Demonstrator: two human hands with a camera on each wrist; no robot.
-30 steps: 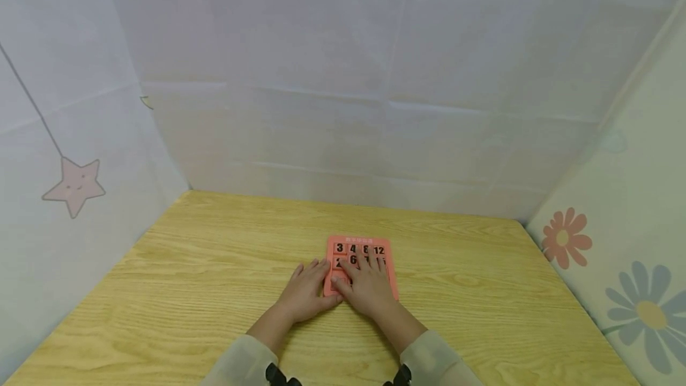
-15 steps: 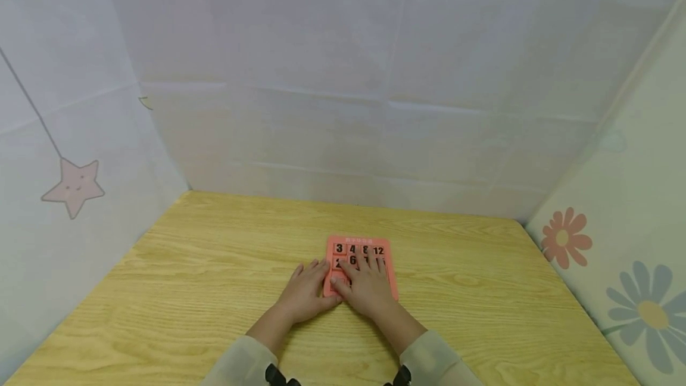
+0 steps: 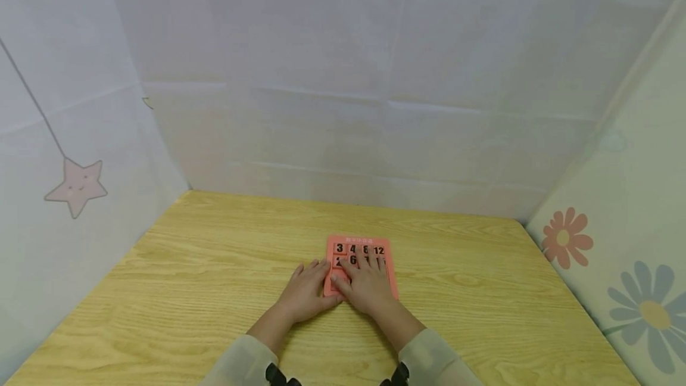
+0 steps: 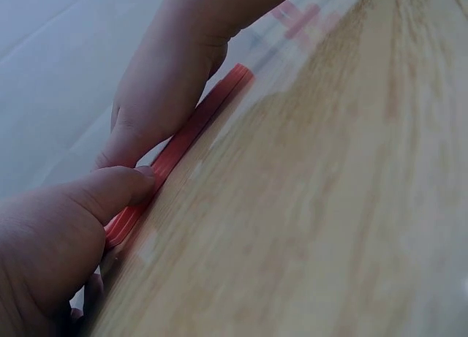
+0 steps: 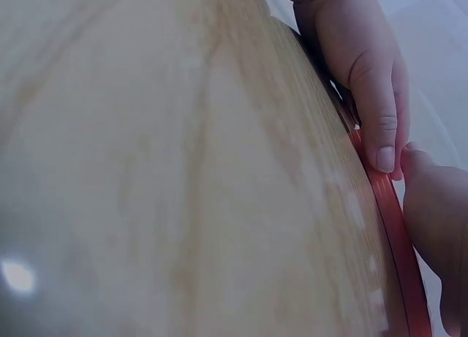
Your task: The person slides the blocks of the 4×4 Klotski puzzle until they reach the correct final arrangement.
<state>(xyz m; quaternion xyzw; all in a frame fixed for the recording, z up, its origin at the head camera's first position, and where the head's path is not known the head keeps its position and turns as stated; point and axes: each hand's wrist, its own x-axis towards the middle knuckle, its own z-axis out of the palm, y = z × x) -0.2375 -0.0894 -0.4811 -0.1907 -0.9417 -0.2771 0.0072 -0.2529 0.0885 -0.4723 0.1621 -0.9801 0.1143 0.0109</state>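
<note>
A flat, coral-pink number puzzle board [image 3: 362, 240] lies on the tabletop [image 3: 225, 249], in front of you and a little right of the centre of the head view. Pale lettering runs along its far edge, too small to read with confidence. Below that are square tiles [image 3: 340, 249] with black numerals: 3, 4, 8 and 12 in the far row, the 4 and 8 partly covered, and a 2 and a 6 in the next. Your fingers hide most of the nearer tiles.

Your left hand [image 3: 303, 293] holds the board's near left corner, index finger against the left edge and thumb along the near edge; its fingers lie close together. The left wrist view shows that thumb touching the board's thin side. Your right hand [image 3: 371, 289] lies palm down over the tiles, fingers spread and pointing away from you, its thumb reaching left towards your other hand.

Both your forearms come in from the bottom in pale sleeves [image 3: 249, 355], with a black device [image 3: 276, 374] at each wrist. Beyond the tabletop hangs a creased, whitish cloth [image 3: 321, 82]. A smiling pink star [image 3: 77, 188] decorates the left side; a red flower [image 3: 566, 237] and a larger blue-grey flower [image 3: 638, 313] decorate the right.
</note>
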